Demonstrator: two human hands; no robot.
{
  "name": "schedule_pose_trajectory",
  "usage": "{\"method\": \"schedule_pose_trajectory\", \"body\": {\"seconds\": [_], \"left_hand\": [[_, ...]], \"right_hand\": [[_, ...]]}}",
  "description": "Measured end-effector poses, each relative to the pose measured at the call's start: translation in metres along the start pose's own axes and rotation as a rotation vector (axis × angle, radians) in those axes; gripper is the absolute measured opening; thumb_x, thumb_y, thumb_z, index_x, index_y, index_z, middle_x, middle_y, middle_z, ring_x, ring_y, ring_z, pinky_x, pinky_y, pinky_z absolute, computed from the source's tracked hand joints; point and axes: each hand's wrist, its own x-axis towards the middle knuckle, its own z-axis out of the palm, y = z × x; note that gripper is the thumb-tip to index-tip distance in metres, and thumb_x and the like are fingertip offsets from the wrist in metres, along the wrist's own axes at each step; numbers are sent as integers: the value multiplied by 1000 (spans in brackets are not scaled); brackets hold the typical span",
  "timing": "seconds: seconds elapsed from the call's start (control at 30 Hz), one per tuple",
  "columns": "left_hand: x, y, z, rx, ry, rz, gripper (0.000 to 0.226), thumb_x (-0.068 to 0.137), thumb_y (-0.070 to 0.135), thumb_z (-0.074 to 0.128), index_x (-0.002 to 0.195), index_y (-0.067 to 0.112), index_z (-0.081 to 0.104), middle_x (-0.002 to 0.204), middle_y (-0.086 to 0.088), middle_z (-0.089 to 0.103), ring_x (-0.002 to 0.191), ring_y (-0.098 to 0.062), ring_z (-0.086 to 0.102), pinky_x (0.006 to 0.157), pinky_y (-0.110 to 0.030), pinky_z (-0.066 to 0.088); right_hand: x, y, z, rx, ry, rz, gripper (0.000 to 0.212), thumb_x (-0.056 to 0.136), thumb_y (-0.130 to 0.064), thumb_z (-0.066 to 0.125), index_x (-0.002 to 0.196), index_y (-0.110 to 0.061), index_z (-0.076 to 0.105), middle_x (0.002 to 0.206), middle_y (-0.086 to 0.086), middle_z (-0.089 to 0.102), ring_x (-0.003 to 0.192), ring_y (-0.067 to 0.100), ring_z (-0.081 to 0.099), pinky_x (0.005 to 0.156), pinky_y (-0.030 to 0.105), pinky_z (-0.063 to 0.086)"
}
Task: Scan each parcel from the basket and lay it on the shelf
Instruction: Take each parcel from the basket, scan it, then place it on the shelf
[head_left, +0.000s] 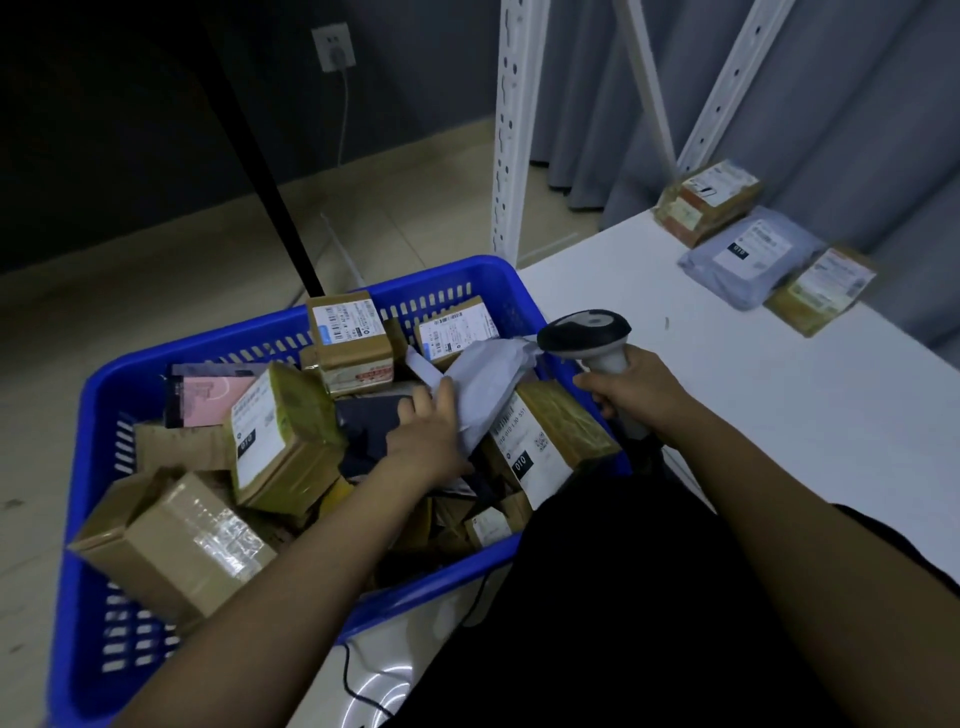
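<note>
Left hand (431, 431) grip pinching white parcel (488, 384) over basket (93, 415) | right hand (634, 389) grip clasping scanner (587, 332)

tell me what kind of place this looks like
Probably a parcel sorting or pickup room. A blue basket is heaped with labelled parcels, the right hand grips a barcode scanner, and scanned parcels lie on a white metal-post shelf.

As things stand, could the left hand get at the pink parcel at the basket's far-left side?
Probably yes: the left hand is already inside the basket, and the pink parcel lies exposed on top.
</note>
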Motion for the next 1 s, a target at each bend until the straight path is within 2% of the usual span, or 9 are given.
{"method": "schedule_pose_trajectory", "body": {"seconds": [0.1, 0.2, 0.3, 0.4, 0.53, 0.63, 0.77, 0.83, 1.0], "left_hand": [[1, -10, 0, 29, 197, 28, 77, 84, 21, 65, 144, 11, 18, 139, -19, 32, 127, -39, 33, 93, -45, 42], [0, -20, -24, -125, 404, 84, 62, 84, 20, 66, 136, 8, 35, 129, -16, 48, 116, -36, 48, 86, -42, 44], [-7, -22, -56, -416, 512, 139, 54, 81, 19, 70, 128, 12, 43, 122, -7, 56, 107, -24, 55, 79, -26, 43], [-16, -18, -82, -617, 616, 195, 54, 83, 20, 71, 130, 17, 43, 110, 6, 53, 98, -11, 53, 62, -9, 36], [-22, -3, -105, -769, 623, 323, 61, 85, 28, 71, 136, 25, 38, 111, 13, 48, 98, -5, 51, 73, -14, 43], [-24, 18, -120, -793, 612, 412, 56, 85, 29, 70, 135, 27, 42, 116, 11, 51, 106, -7, 52, 88, -24, 45], [-27, 48, -136, -805, 661, 516, 45, 89, 25, 64, 131, 23, 47, 114, 12, 55, 106, -6, 54, 84, -17, 42], [-27, 63, -141, -789, 635, 548, 45, 91, 26, 61, 133, 24, 46, 118, 10, 55, 108, -6, 53, 88, -21, 41], [-22, 93, -141, -769, 662, 539, 43, 96, 27, 53, 138, 22, 42, 123, 7, 52, 109, -10, 49, 88, -24, 35]], "right_hand": [[-2, 0, 2, 9, -20, -3, 14, 84, -9, 70, 80, -13, 57, 64, 4, 59, 43, 7, 52, 46, 20, 45], [-5, -3, 3, 53, 4, -15, 17, 84, -7, 70, 79, -14, 56, 64, 4, 58, 39, 3, 51, 42, 16, 43], [-7, -7, 2, 109, 57, -28, 15, 84, -11, 71, 82, -10, 57, 62, 5, 60, 42, 9, 53, 47, 21, 46], [-11, -9, -4, 163, 102, -44, 15, 84, -11, 72, 86, -8, 57, 62, 8, 59, 46, 14, 51, 51, 27, 47], [-20, -21, -15, 280, 172, -98, 14, 83, -6, 72, 89, -6, 59, 69, 11, 59, 54, 18, 50, 57, 32, 48], [-28, -41, -24, 354, 245, -191, 16, 83, -5, 72, 81, -13, 59, 68, 5, 58, 52, 14, 49, 51, 24, 47], [-35, -65, -38, 426, 318, -292, 15, 83, -6, 73, 82, -15, 60, 67, -2, 57, 53, 9, 51, 52, 21, 46], [-37, -73, -48, 408, 328, -330, 12, 82, -5, 73, 81, -11, 63, 68, -2, 61, 54, 6, 55, 54, 21, 47], [-36, -73, -69, 453, 506, -330, 34, 79, -10, 78, 109, -8, 62, 98, 3, 69, 84, 14, 66, 76, 31, 58]]}}
